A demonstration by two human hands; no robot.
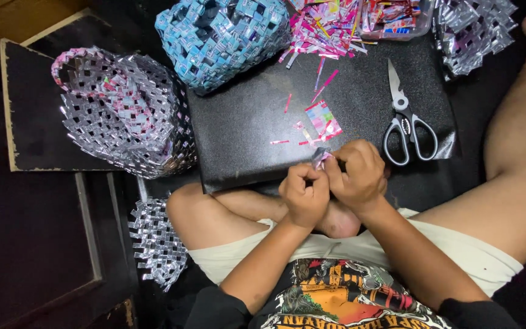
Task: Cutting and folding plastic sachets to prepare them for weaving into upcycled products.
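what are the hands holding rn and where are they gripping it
Both hands pinch one small folded wrapper strip: the left hand at its lower end, the right hand at its right edge, fingers closed around it.

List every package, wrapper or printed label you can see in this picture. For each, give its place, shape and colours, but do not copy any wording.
Folded wrapper strip: pinched between left hand and right hand; small, silvery pink.
Flat wrapper piece: on the black board; rectangular, pink with blue and green.
Wrapper strips pile: board's far edge; thin, mostly pink.
Clear tub: top, right of the pile; holds red and pink wrappers.
No signs or screens.
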